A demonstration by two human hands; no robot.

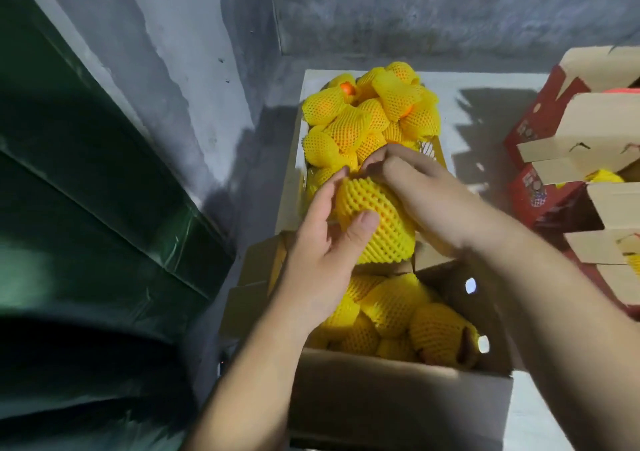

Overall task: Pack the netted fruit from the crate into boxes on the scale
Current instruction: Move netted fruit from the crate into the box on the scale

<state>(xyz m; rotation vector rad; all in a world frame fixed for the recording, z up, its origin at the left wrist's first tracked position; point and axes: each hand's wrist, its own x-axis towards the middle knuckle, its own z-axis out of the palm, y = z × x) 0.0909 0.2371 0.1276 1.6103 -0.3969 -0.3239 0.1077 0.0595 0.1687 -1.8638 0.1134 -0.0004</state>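
Observation:
I hold one fruit in yellow foam netting (375, 220) between both hands, above the gap between the crate and the near box. My left hand (320, 246) cups its left side with the thumb across the front. My right hand (429, 201) grips its right side and top. Behind it, the crate (431, 147) is heaped with several netted fruits (367, 118). Below my hands, an open cardboard box (398, 402) holds several netted fruits (401, 319). Any scale under the box is hidden.
Red and tan cardboard boxes (568, 159) stand stacked at the right, a netted fruit (604, 176) showing in one. A dark green sheet (86, 208) covers the left side. Grey concrete walls close in behind the crate.

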